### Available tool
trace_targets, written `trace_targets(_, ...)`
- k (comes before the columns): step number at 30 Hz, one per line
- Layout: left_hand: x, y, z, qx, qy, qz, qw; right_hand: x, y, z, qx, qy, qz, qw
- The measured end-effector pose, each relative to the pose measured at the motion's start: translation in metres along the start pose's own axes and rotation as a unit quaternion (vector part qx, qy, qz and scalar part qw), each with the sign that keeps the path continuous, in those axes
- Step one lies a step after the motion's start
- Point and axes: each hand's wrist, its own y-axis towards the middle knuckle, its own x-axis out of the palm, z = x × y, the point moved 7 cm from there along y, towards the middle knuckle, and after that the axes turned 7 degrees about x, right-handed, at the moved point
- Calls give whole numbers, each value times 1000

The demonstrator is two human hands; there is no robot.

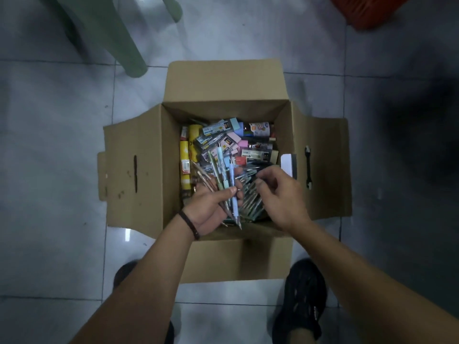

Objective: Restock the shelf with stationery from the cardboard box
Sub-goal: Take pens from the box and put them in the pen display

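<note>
Head view: left hand (213,207) clamped round a fan of pens (224,175), probably building a handful for one shelf trip. Right hand (282,194) curled over packs (250,202) in the box (171,157); pinching one or not, cannot tell. Shelf not visible. Flaps open, so the reach looks unblocked. Chair leg (124,45) and red crate (367,11) stand beyond.

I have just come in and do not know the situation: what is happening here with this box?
A person stands over an open cardboard box on a tiled floor; the box is full of mixed stationery. The left hand grips a bundle of pens above the box. The right hand is beside it, fingers curled over the flat pen packs; whether it holds one is unclear. No shelf is in view.
</note>
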Motion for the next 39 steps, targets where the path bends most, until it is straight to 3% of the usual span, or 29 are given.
trace_targets(2, 14, -22, 8, -9, -12, 2, 1000, -3, -6, -26, 72, 156, -30, 985)
trace_targets(4, 32, -45, 21, -22, -25, -11, 999, -5, -13, -59, 96, 237, -102, 962)
trace_targets(6, 47, -69, 39, -29, -19, -21, 999, -11, -23, -94, 78, 224, -155, 959)
trace_targets(10, 77, -119, 91, -12, 5, -42, 999, -28, -54, -159, 36, 143, -188, 971)
trace_targets(15, 121, -203, 165, 8, -5, -55, 998, -63, -106, -250, 64, 190, -178, 963)
trace_targets(25, 174, -435, 330, 85, -2, 8, 996, -110, -258, -510, -50, 112, -199, 972)
trace_targets(32, 129, -620, 456, 195, -1, 18, 981, -37, -394, -712, -153, 39, -251, 955)
trace_targets(39, 43, -806, 563, 284, -6, 52, 957, 91, -536, -885, -201, -32, -380, 902)
